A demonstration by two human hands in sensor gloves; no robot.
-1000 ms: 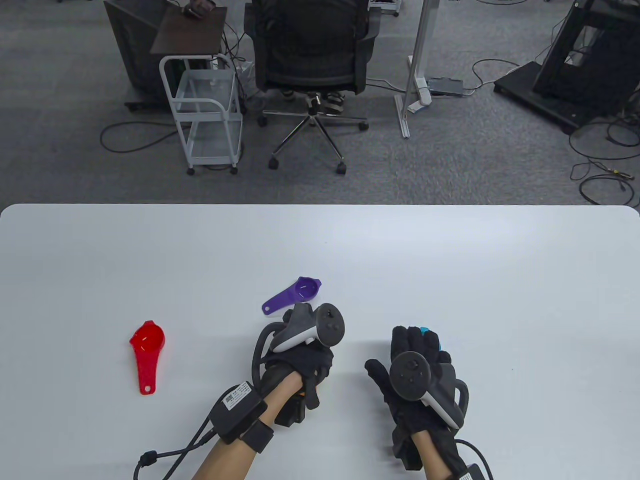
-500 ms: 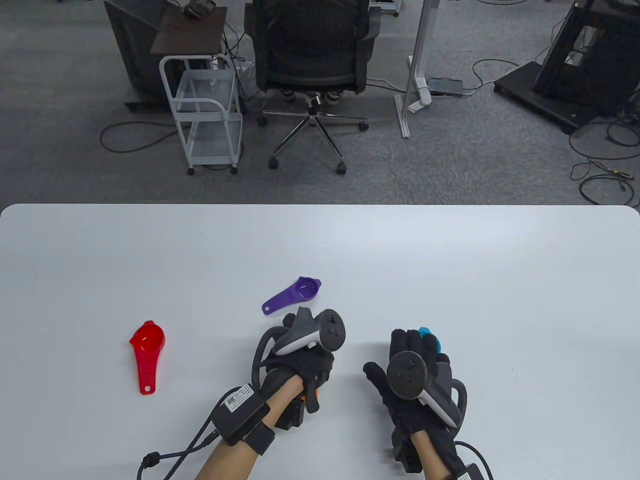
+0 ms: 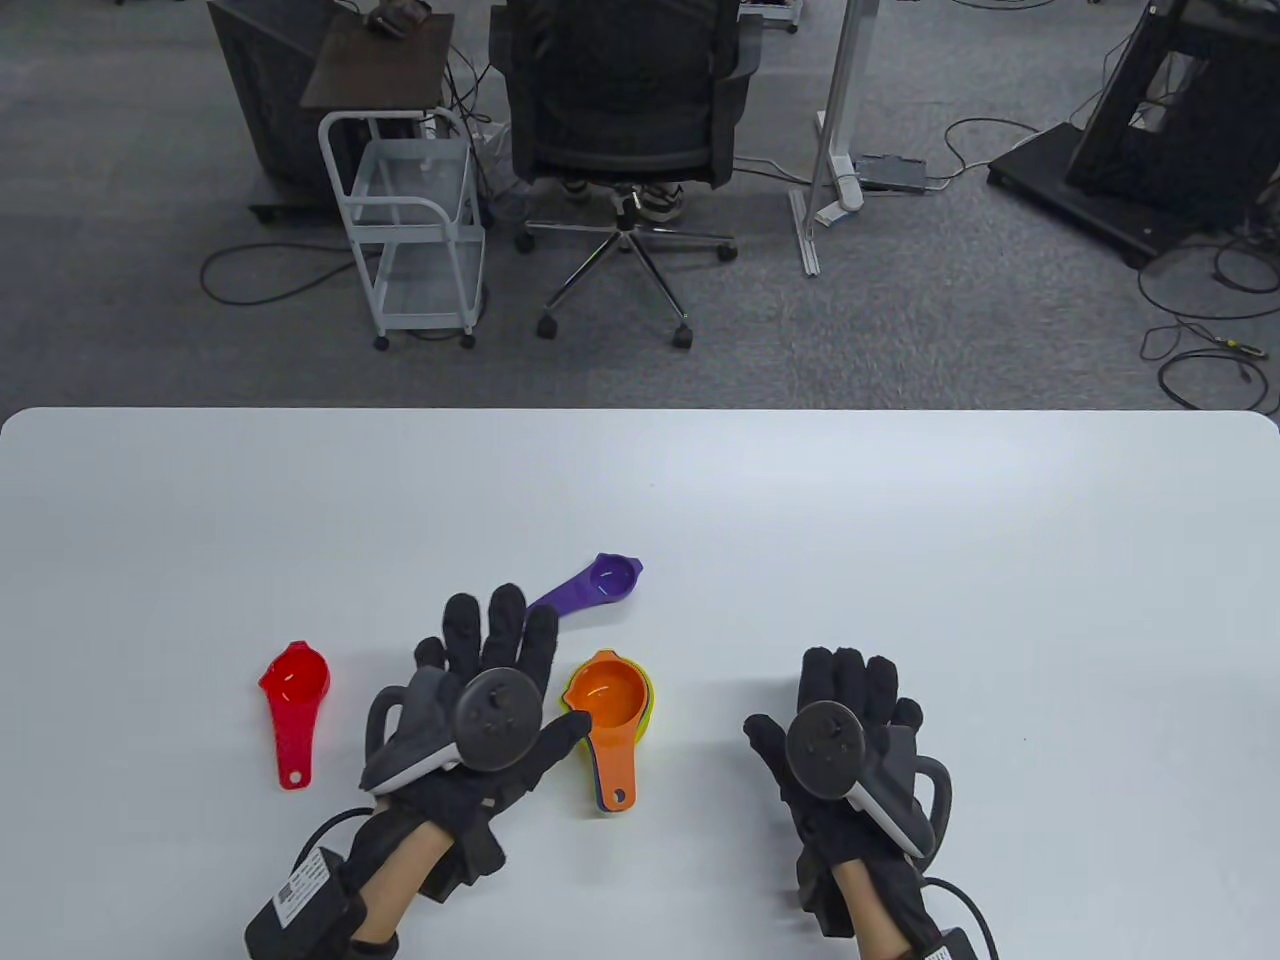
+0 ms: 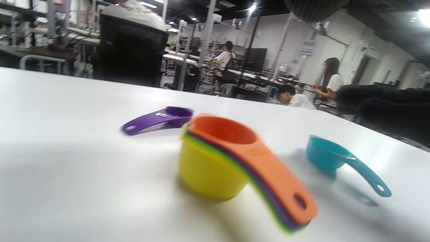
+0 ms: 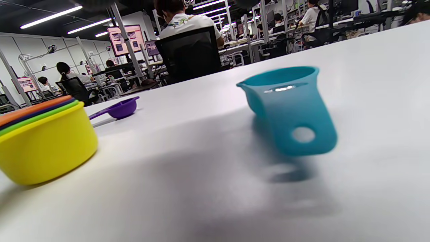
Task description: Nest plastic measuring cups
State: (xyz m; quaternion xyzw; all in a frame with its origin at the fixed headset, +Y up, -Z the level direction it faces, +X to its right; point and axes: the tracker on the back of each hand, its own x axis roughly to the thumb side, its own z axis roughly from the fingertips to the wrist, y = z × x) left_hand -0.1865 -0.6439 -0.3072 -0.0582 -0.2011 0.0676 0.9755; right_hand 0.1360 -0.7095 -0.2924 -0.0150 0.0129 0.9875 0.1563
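Beside the left hand, just off its thumb side, stood the nested stack on the white counter: a yellow cup at the bottom, thin green and purple rims above it, and the orange cup seated on top, all handles lying together and pointing back toward the person. That hand lay spread and flat, fingers extended, gripping nothing. The right hand was likewise spread with nothing in its grip, and the teal cup sat upright on the counter directly under it, hidden from the table view but plain in both wrist views, its handle toward that wrist. Judged from this layout, the next cup to go in was the teal one, being the largest still loose. To do it well, the right hand should pinch the teal handle near its hole, lift the bowl level, carry it toward the left-hand side, and lower it straight down into the orange bowl with the handle turned to match the stacked handles; the left hand could steady the stack's handles so the light pile did not skid or tip. Beyond the left fingertips lay the small purple cup, and on that hand's outer side the red cup, both apart from the stack, to follow in order of size.
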